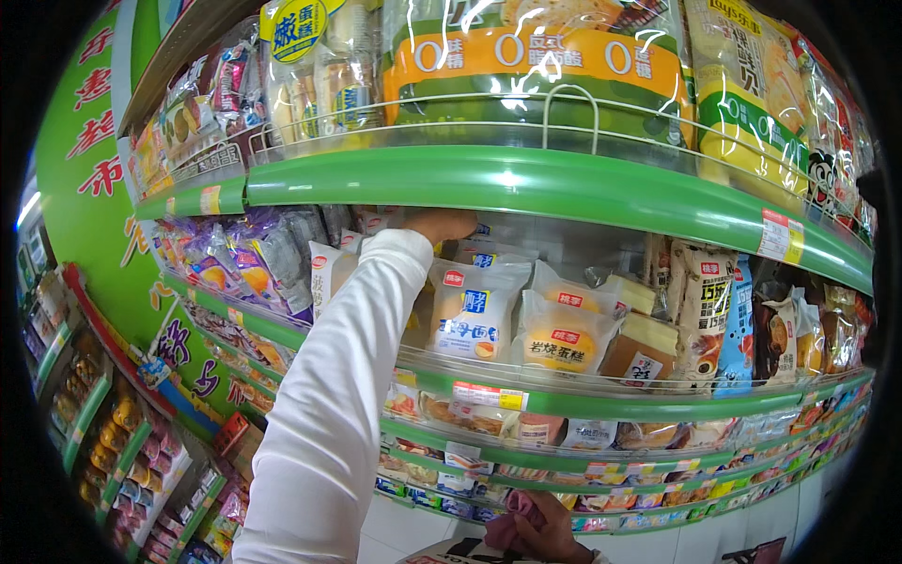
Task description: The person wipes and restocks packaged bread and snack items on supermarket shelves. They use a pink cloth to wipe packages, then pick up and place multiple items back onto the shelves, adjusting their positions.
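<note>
My left hand [445, 224] reaches in over the packets on the second shelf, just beneath the green front strip [451, 176] of the shelf above. Its fingers are largely hidden, so what they touch does not show. A white sleeve covers the arm, which crosses in front of the lower shelves. Close to this hand stand a clear-wrapped bread packet [468, 310] and a pineapple-type bread packet [328, 271]. Low in the view, my right hand [553, 529] grips a crumpled mauve cloth [518, 520] in front of my body.
Wrapped round cakes [564, 342], a boxy cake pack [638, 349] and tall snack bags [705, 303] line the same shelf. A wire guard [571, 116] edges the upper shelf before large snack bags [535, 70]. More stocked shelves [106, 437] stand at left; the floor [402, 525] is pale tile.
</note>
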Demonstrator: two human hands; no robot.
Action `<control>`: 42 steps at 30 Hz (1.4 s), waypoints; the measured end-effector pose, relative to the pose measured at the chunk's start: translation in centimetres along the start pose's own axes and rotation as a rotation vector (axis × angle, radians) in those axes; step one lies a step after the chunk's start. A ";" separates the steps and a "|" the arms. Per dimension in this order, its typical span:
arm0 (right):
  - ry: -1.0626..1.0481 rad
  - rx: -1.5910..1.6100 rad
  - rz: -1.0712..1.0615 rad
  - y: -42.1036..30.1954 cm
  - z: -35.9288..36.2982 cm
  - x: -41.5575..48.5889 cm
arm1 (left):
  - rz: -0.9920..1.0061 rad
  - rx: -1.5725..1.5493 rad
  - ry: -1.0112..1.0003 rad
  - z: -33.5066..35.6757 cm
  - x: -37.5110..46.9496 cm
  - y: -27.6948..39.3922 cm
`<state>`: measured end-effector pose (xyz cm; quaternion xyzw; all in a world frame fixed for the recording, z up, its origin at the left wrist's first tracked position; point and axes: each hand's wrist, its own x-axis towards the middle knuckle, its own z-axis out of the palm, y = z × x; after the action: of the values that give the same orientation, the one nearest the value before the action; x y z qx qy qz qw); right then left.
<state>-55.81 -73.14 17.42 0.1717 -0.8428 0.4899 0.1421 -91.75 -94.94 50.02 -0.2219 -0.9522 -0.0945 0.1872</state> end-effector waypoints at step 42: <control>0.142 0.559 0.423 4.3 -0.9 -1.8 | -0.159 -0.802 0.768 -2.5 -25.7 -4.9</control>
<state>-55.95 -70.14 13.79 -0.0090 -0.6810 0.7309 0.0431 -71.81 -109.95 41.60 -0.1530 -0.7189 -0.5371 0.4139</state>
